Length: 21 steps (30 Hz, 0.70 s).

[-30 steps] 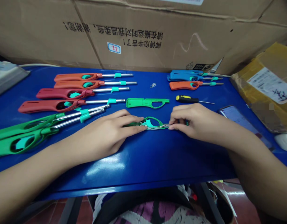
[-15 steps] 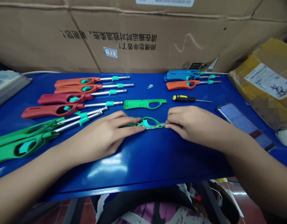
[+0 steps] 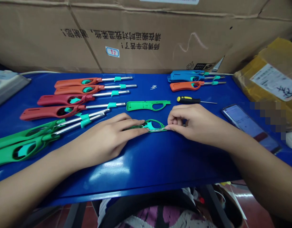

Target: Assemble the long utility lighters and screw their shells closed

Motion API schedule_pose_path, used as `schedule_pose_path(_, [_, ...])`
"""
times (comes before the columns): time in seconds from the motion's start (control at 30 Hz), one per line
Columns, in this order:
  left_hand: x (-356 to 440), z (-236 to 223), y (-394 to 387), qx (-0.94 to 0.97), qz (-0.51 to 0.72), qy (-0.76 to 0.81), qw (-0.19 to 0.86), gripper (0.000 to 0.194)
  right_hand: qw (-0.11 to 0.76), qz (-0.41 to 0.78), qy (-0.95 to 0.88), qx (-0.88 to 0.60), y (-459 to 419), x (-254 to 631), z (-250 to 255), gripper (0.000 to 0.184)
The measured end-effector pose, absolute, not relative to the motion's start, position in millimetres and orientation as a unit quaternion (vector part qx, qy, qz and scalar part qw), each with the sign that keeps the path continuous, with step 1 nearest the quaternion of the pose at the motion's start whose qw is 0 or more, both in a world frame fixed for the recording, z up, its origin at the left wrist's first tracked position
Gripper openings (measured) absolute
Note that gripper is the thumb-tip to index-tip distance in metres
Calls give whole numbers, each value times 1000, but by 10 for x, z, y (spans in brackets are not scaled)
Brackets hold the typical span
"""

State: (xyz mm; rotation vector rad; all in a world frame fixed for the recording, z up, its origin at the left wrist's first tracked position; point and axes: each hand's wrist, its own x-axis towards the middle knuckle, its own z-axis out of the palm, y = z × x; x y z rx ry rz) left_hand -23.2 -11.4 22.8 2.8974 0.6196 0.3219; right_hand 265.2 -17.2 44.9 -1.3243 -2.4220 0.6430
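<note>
On the blue table lies an opened green lighter body [image 3: 155, 121] with a looped finger guard and a teal trigger [image 3: 150, 126]. My left hand [image 3: 110, 134] grips its handle end, fingers along the far side and near side. At the loop's right end, my right hand [image 3: 187, 122] pinches the lighter's front tip between thumb and index finger. A thin pale wire runs along the loop's near edge towards that pinch; its end is hidden by the fingertips. Just beyond lies the matching green shell half [image 3: 146, 105], apart from both hands. A black-and-yellow screwdriver [image 3: 188, 100] rests behind my right hand.
Several long lighters lie at left: orange [image 3: 77, 83], red [image 3: 51, 112] and green [image 3: 22, 148]. Blue lighters [image 3: 186, 75] and an orange one [image 3: 185, 86] are at back right. Small screws [image 3: 153, 87], a phone [image 3: 250, 126], a yellow-taped parcel [image 3: 262, 60] and a cardboard box [image 3: 127, 19] surround them.
My right fingertips have shifted slightly left and down onto the lighter's front tip, covering the silvery piece seen there before. A gap now shows between thumb and curled fingers. My left hand stays put.
</note>
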Motion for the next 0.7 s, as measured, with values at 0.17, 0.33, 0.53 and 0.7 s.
schedule_pose_path(0.17, [-218,238,-126,971,113,198,73,51,100,346,-765,-535,-116,2621,455,20])
schedule_pose_path(0.33, [-212,229,-132,971,109,202,65,53,90,382,-738,-549,-103,2595,458,15])
schedule_pose_path(0.53, [-211,215,-137,969,110,210,67,51,146,353,-774,-505,-154,2613,475,10])
schedule_pose_path(0.7, [-214,216,-139,968,113,213,71,51,171,251,-859,-412,-185,2590,397,17])
